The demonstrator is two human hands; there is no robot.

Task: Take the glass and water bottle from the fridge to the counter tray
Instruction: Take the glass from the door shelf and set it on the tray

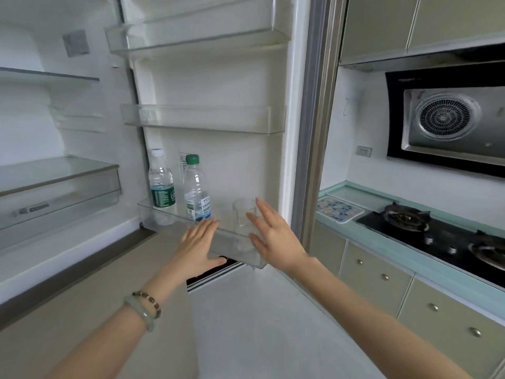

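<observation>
The fridge door stands open, and its lowest clear door shelf (pixel 169 222) holds two water bottles and a glass. One bottle (pixel 161 187) has a white cap and green label. The other bottle (pixel 196 190) has a green cap and a white-blue label. A clear empty glass (pixel 243 214) stands to their right. My left hand (pixel 199 242) is open, fingers spread, just in front of the shelf below the green-capped bottle. My right hand (pixel 269 233) is open beside the glass on its right, fingers near it, not closed on it. A patterned tray (pixel 340 210) lies on the counter.
Two empty door shelves (pixel 202 119) sit higher up. The fridge interior with glass shelves and a drawer (pixel 60 195) is at left. Right of the door, a green counter carries a black gas hob (pixel 437 236), with a range hood (pixel 448 119) above and cabinets below.
</observation>
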